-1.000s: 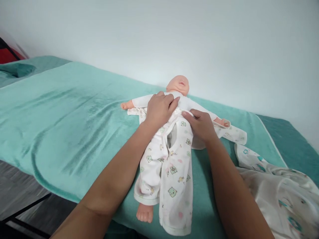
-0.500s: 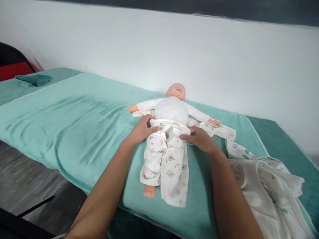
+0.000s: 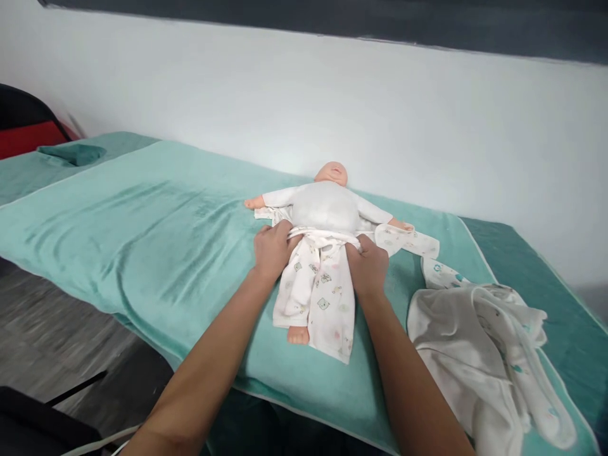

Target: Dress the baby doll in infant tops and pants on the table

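Trousers (image 3: 327,307), white with small printed figures, lie at the centre of the frame, around the legs of a doll (image 3: 325,206) on its back. Grip: left hand (image 3: 274,251) and right hand (image 3: 368,263) are each closed on the waistband (image 3: 327,236), one at either side; exact finger placement inside the fabric cannot be determined. One foot (image 3: 298,335) shows below the left-of-frame hem; none is visible at the other. A matching printed top (image 3: 418,242) lies partly under the doll, its sleeve spread at right of centre. Loose white clothing (image 3: 456,332) occupies the lower right of the frame, on a green cover (image 3: 209,202).

Handling, as judged: fabric light, soft and limp, unlikely to slip, prone to bunching. The sides of the waistband are the sound hold, giving even tension; the thin legs offer poorer control. Doll weight unverified.
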Action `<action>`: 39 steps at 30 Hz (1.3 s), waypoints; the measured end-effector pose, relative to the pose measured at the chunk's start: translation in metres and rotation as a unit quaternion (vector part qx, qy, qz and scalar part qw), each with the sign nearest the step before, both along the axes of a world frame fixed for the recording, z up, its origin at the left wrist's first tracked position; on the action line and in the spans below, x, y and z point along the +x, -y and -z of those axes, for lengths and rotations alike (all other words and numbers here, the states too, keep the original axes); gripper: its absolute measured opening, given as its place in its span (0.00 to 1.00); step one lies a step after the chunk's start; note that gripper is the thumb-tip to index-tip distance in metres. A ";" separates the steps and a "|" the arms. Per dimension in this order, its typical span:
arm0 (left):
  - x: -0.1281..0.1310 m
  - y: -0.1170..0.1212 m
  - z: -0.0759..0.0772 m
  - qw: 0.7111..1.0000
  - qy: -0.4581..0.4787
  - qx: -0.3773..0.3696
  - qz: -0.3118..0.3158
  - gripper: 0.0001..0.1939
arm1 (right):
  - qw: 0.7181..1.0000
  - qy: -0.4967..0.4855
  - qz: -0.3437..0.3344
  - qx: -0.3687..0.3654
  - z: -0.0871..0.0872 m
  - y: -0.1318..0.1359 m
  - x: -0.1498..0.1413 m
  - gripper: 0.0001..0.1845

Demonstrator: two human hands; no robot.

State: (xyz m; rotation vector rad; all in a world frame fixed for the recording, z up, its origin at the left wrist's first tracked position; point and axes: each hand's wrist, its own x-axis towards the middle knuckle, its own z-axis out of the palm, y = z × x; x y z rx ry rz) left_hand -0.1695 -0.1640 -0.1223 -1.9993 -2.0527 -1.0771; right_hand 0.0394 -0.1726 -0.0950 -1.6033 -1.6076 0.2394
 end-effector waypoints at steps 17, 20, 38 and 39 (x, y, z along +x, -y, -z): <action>-0.015 0.040 0.004 0.962 0.131 -0.057 0.235 0.15 | 0.937 -0.101 -0.255 -0.214 -0.002 0.027 0.026 0.26; -0.012 0.045 0.008 0.977 0.034 -0.005 0.211 0.10 | 0.952 -0.108 -0.235 -0.164 0.004 0.038 0.018 0.22; -0.021 0.091 0.014 0.933 0.223 -0.110 0.259 0.41 | 0.950 -0.044 -0.287 -0.114 0.011 0.077 0.028 0.25; -0.023 0.098 0.016 0.924 0.220 -0.122 0.288 0.51 | 0.942 -0.030 -0.314 -0.115 0.013 0.083 0.032 0.34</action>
